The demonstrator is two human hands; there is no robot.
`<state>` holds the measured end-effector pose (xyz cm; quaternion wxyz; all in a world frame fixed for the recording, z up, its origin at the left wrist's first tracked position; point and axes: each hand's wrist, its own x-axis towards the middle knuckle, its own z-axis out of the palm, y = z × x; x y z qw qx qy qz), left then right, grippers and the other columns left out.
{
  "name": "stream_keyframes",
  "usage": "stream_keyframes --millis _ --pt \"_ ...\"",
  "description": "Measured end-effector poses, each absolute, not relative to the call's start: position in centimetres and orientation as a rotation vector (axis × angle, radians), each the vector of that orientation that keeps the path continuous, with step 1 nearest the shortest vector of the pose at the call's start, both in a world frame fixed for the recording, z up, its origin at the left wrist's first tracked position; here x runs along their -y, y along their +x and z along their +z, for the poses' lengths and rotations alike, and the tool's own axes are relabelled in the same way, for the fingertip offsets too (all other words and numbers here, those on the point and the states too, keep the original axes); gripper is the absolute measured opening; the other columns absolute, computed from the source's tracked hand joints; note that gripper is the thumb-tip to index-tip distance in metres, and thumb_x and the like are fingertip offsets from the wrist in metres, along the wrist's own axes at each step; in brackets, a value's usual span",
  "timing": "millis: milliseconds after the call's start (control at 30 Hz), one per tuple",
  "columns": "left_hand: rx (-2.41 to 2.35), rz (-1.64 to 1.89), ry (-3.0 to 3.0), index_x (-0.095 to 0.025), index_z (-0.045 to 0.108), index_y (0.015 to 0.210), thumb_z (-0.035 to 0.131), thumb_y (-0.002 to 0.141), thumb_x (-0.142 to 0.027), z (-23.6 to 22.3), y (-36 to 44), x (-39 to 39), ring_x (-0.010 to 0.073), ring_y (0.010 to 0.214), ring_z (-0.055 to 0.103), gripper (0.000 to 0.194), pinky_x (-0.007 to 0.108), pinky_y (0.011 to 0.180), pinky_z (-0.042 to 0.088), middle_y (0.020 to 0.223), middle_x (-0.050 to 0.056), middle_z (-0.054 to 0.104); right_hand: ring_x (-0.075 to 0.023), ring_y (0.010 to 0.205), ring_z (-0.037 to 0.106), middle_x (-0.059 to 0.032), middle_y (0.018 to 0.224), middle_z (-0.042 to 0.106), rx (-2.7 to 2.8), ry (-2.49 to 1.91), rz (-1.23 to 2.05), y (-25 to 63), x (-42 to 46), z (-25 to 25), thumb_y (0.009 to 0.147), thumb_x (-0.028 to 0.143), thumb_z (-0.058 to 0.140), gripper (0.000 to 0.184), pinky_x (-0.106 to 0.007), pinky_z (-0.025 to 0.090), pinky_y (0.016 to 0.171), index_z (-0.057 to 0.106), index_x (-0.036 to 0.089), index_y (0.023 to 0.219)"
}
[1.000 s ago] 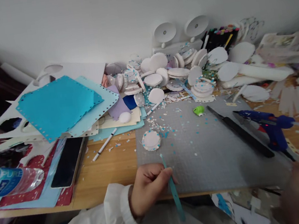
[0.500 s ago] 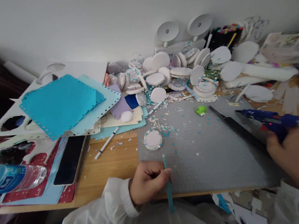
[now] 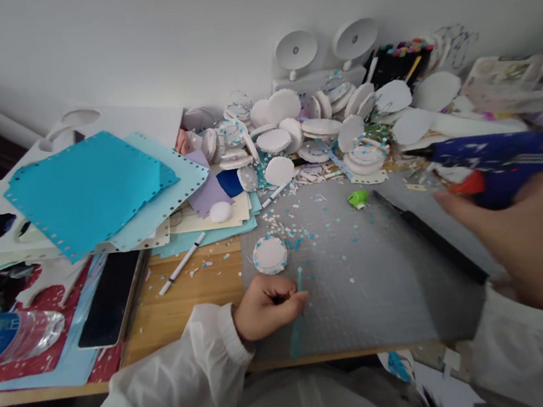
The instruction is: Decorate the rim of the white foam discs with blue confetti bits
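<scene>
My left hand (image 3: 268, 305) rests at the near edge of the grey cutting mat (image 3: 376, 269), pinched shut on a thin teal paper strip (image 3: 296, 324) that slants down toward me. Just beyond it lies a white round disc with blue dots (image 3: 269, 255). My right hand (image 3: 534, 240) is raised at the right, wrapped around a blue hot glue gun (image 3: 503, 161) whose nozzle points left above the mat's right side.
Blue perforated paper sheets (image 3: 92, 188) lie at the left over a white board, with a phone (image 3: 108, 300) and a water bottle (image 3: 7, 335) nearer. Several white foam discs (image 3: 302, 132) pile at the back. A black ruler (image 3: 427, 235), a green bit (image 3: 358, 199) and a white pen (image 3: 181, 263) lie about.
My right hand came in from the lower right, took the glue gun off the table and lifted it. My left hand stayed put with the teal strip, which tilted slightly.
</scene>
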<state>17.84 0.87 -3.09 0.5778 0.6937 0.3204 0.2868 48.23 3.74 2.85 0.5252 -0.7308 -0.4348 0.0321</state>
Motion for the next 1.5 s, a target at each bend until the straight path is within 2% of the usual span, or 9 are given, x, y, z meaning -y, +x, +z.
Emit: stream_keyframes --millis 100,200,367,467,633,800,1300,1500 --pt "-0.75 0.637 1.62 -0.017 0.032 0.047 0.049 0.086 -0.042 -3.6 17.8 -0.9 0.0049 0.042 0.024 0.049 0.019 0.041 0.02 0.044 -0.006 0.028 -0.0124 0.049 0.048 0.0016 0.057 0.055 1.163 -1.787 0.298 45.0 -4.6 1.3 0.049 0.023 0.078 0.03 -0.027 0.035 0.047 0.053 0.019 0.065" --pt "-0.74 0.606 1.613 -0.018 0.029 0.048 0.049 0.085 -0.038 -3.7 17.8 -1.0 0.0047 0.042 0.021 0.047 0.02 0.04 0.018 0.044 -0.007 0.025 -0.0109 0.046 0.046 0.0042 0.053 0.053 1.411 -1.533 0.46 43.1 -4.7 -1.5 0.058 0.021 0.067 0.017 -0.025 0.036 0.046 0.052 0.02 0.064" --pt "-0.731 0.607 1.594 -0.018 0.025 0.048 0.05 0.082 -0.026 -3.5 17.7 -1.5 0.0044 0.042 0.018 0.042 0.02 0.04 0.015 0.046 -0.007 0.021 -0.0115 0.042 0.044 0.0057 0.05 0.051 1.632 -1.379 0.32 42.6 -3.9 -4.1 0.058 0.026 0.068 0.017 -0.024 0.036 0.042 0.053 0.022 0.065" --pt "-0.724 0.587 1.572 -0.019 0.025 0.048 0.05 0.081 -0.021 -3.5 17.6 -1.6 0.0044 0.042 0.017 0.041 0.02 0.039 0.014 0.045 -0.008 0.02 -0.0133 0.046 0.05 0.0043 0.054 0.053 1.708 -1.387 0.298 42.7 -3.5 -3.8 0.059 0.027 0.068 0.016 -0.026 0.04 0.045 0.053 0.022 0.066" --pt "-0.739 0.544 1.547 -0.019 0.023 0.049 0.05 0.08 -0.02 -3.5 17.5 -1.7 0.0048 0.043 0.018 0.041 0.021 0.04 0.015 0.046 -0.007 0.021 -0.0173 0.057 0.059 -0.0011 0.067 0.061 1.773 -1.42 0.253 42.3 -3.1 -3.3 0.062 0.027 0.066 0.019 -0.03 0.045 0.053 0.058 0.02 0.077" --pt "-0.736 0.522 1.541 -0.018 0.024 0.049 0.051 0.08 -0.019 -3.5 17.5 -1.7 0.0048 0.043 0.018 0.041 0.021 0.041 0.016 0.047 -0.008 0.022 -0.019 0.061 0.062 -0.003 0.07 0.064 1.872 -1.408 0.188 42.0 -2.8 -3.1 0.065 0.03 0.065 0.018 -0.031 0.047 0.057 0.056 0.02 0.077" --pt "-0.68 0.642 1.564 -0.017 0.024 0.049 0.054 0.076 -0.011 -3.8 17.6 -1.7 0.0025 0.043 0.016 0.041 0.016 0.039 0.014 0.047 -0.009 0.021 -0.0259 0.057 0.065 -0.0088 0.066 0.065 1.972 -1.425 0.034 42.1 -2.9 -3.1 0.07 0.033 0.059 0.017 -0.036 0.05 0.051 0.056 0.018 0.078" --pt "-0.668 0.664 1.57 -0.016 0.026 0.049 0.055 0.077 -0.011 -4.0 17.5 -1.6 0.0022 0.043 0.017 0.041 0.015 0.039 0.014 0.047 -0.009 0.021 -0.0255 0.055 0.065 -0.0087 0.066 0.065 1.982 -1.426 0.035 42.0 -2.8 -3.0 0.07 0.033 0.059 0.017 -0.036 0.05 0.051 0.056 0.018 0.078"
